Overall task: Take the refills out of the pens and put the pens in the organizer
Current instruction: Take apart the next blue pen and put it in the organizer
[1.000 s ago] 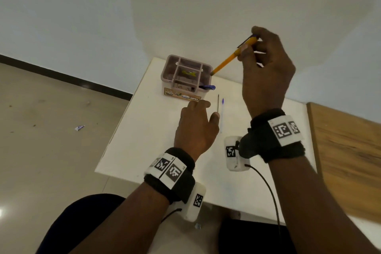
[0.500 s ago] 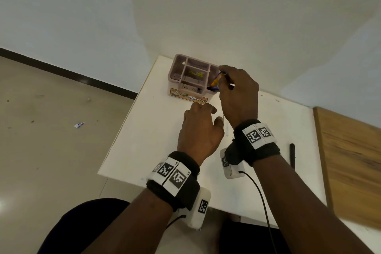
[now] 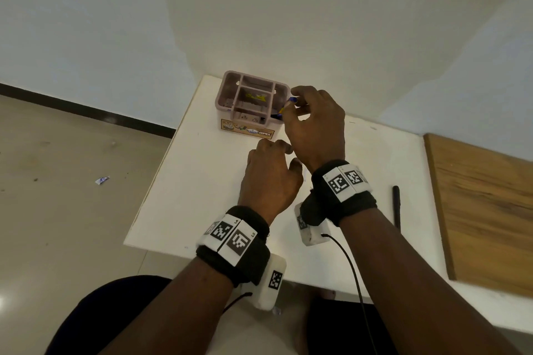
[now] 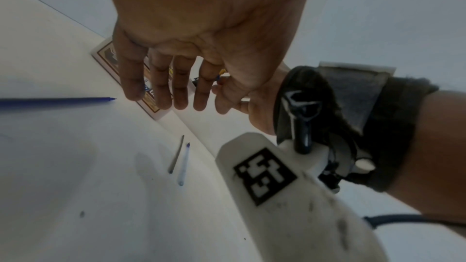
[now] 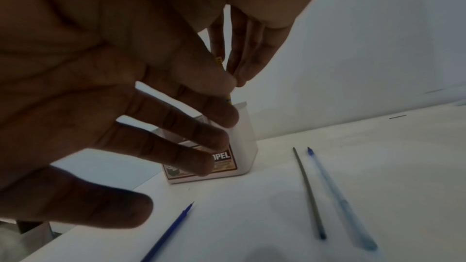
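A pink organizer (image 3: 230,86) stands at the table's far edge. My right hand (image 3: 291,105) pinches a yellow pen (image 3: 283,109) between thumb and forefinger, its lower end inside the organizer's right compartment. The right wrist view shows the same pinch on the yellow pen (image 5: 218,62) above the organizer (image 5: 246,142). My left hand (image 3: 277,150) rests on the table in front of the organizer with relaxed fingers and holds nothing. Three refills lie on the table: a blue refill (image 5: 171,230), a grey refill (image 5: 309,192) and a clear bluish refill (image 5: 337,196).
A black pen (image 3: 396,207) lies near the right side of the white table (image 3: 202,181). A wooden board (image 3: 484,210) borders the table on the right. White walls stand close behind the organizer. The floor drops off to the left.
My right hand has come down from high above the table and brought the yellow pen into the organizer's right compartment. The left hand has stayed on the table.
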